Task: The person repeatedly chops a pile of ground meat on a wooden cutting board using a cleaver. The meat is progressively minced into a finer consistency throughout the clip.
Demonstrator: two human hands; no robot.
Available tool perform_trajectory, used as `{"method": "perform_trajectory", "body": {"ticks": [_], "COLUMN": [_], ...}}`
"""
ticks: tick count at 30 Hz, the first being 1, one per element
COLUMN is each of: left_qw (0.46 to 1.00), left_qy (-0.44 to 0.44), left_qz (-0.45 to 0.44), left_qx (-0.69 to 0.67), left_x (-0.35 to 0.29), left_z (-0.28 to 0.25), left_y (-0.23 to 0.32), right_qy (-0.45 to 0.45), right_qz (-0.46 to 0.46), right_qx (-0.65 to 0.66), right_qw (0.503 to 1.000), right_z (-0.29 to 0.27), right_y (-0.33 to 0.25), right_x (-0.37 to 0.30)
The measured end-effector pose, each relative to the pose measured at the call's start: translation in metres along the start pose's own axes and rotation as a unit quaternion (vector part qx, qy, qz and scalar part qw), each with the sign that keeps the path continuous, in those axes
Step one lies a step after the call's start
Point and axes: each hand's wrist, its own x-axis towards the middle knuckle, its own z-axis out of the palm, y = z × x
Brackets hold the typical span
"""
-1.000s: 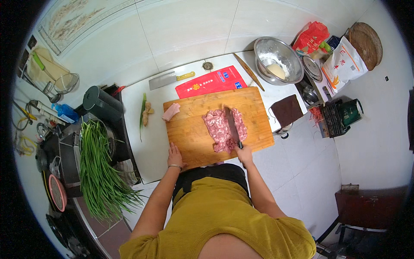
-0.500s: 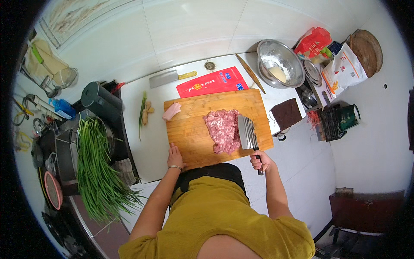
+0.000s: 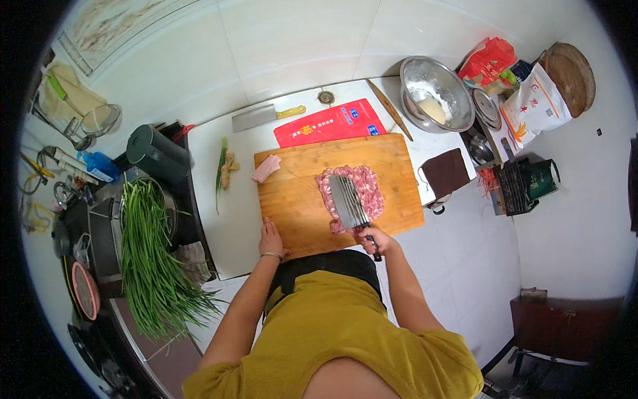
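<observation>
My right hand [image 3: 376, 241] is wrapped round the black handle of a cleaver [image 3: 347, 201]. The broad blade lies over the left part of a flattened heap of minced meat [image 3: 367, 187], hiding some of it. Beneath is a wooden cutting board [image 3: 289, 199]. At the board's near left edge rests my left hand [image 3: 271, 239], its fingers stretched out flat on the wood and holding nothing. A pale pink piece of meat or skin [image 3: 266, 169] sits at the board's far left corner.
Beyond the board are a second cleaver [image 3: 256, 118], a red printed sheet [image 3: 325, 124], a wooden rolling pin [image 3: 389, 110] and a steel bowl [image 3: 435, 73] holding dough [image 3: 432, 110]. Ginger [image 3: 228, 171] and a scallion [image 3: 220, 176] lie left of the board. Green chives [image 3: 146, 266] hang over the left-hand side.
The cleaver in my right hand has moved left, from the meat's right edge to over its left part. My left hand stays at the board's edge.
</observation>
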Motion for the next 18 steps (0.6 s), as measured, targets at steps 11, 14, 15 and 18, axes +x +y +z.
{"method": "perform_trajectory", "body": {"ticks": [11,14,15,18], "left_qw": [1.0,1.0,1.0,1.0], "left_qy": [-0.018,-0.01,-0.007,0.009], "left_qz": [-0.014,-0.017,-0.017,-0.007], "left_qx": [0.005,0.005,0.01,0.019], "left_x": [-0.007,-0.006,-0.003,-0.001], "left_z": [-0.008,-0.013,-0.008,0.0], "left_y": [0.009,0.009,0.008,0.006], "right_qy": [0.279,0.485,0.483,0.518], "right_qz": [-0.268,-0.409,-0.463,-0.192], "right_qx": [-0.17,-0.283,-0.292,-0.478], "right_qw": [0.906,0.72,0.684,0.683], "right_z": [0.054,0.085,0.073,0.036], "right_y": [-0.042,-0.041,-0.027,-0.014], "right_x": [-0.108,-0.057,-0.025,0.029]}}
